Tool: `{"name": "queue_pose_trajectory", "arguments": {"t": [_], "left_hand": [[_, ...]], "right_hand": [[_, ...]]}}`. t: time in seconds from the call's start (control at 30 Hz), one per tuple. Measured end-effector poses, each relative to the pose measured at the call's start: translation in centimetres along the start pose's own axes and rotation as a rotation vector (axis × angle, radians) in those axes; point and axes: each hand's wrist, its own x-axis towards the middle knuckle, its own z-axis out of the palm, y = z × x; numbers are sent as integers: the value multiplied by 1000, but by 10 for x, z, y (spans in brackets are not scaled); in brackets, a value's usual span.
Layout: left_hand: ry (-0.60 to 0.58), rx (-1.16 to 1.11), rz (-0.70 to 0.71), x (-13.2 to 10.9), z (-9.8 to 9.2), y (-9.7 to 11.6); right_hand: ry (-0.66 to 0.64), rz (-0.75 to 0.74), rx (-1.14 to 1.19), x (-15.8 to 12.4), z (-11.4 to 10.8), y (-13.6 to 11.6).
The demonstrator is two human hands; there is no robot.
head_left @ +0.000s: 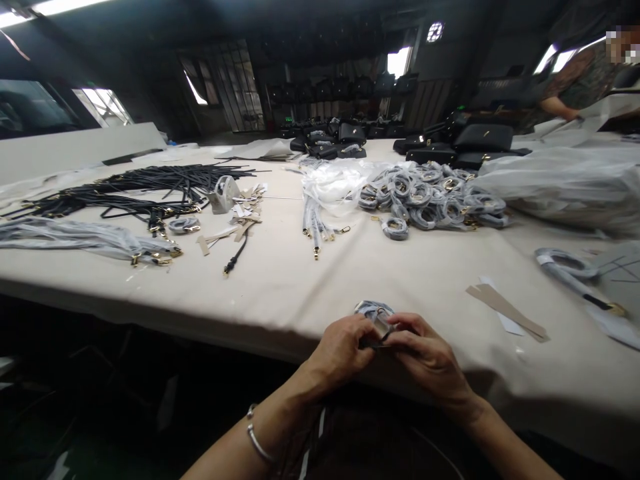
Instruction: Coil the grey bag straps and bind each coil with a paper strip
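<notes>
At the near edge of the table, my left hand and my right hand meet around a coiled bag strap in clear plastic wrap. Both sets of fingers are closed on the coil, the left from its left side and the right from its right. My fingers cover the lower part of the strap, so its clasp cannot be made out. Straight ahead lies a heap of similar wrapped strap coils with gold clasps. A single wrapped coil sits just in front of that heap.
Black straps and wrapped straps lie at left, near a tape dispenser and paper strips. Card strips and another coil are at right. Black bags stand behind; a person works at far right.
</notes>
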Motion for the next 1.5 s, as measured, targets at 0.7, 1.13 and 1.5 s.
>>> {"name": "queue_pose_trajectory", "arguments": {"t": [0.7, 1.13, 1.5], "left_hand": [[261, 60, -124, -11, 25, -2], [207, 59, -90, -12, 18, -4], [171, 58, -112, -9, 13, 0]], "right_hand": [[-398, 397, 218, 56, -18, -21], [-380, 375, -147, 26, -39, -7], [-477, 344, -44, 37, -39, -24]]}}
